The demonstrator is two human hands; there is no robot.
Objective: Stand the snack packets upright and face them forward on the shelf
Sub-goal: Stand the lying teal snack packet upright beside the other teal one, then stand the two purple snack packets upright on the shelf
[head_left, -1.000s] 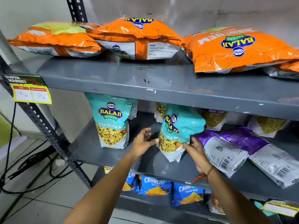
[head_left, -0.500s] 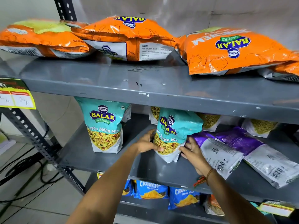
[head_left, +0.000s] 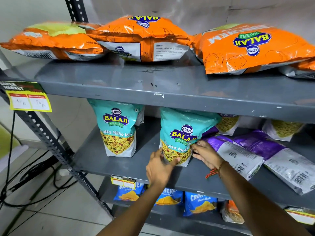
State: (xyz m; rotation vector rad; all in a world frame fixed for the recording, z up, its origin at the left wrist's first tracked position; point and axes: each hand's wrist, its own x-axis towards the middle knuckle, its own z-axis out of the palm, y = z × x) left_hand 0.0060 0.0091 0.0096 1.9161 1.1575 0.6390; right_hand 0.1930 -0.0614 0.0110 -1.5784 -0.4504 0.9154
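On the middle grey shelf [head_left: 133,160] a teal Khatta Mitha Mix packet [head_left: 182,133] stands nearly upright with its front facing out. My left hand [head_left: 160,167] grips its lower left corner and my right hand [head_left: 204,153] holds its lower right edge. A second teal packet [head_left: 117,128] stands upright to the left, apart from my hands. Two purple packets [head_left: 238,154] [head_left: 279,160] lie flat on their fronts to the right, barcodes up.
Several orange wafer bags [head_left: 144,38] lie flat on the top shelf. Yellow-filled packets [head_left: 226,123] stand at the back of the middle shelf. Blue Cruncher packets [head_left: 201,201] stand on the bottom shelf. A price tag [head_left: 28,99] hangs at the left upright; black cables [head_left: 10,159] trail on the floor.
The teal packet has turned from tilted and angled left to nearly upright with its front facing me. My left hand has slid down to its lower left corner.
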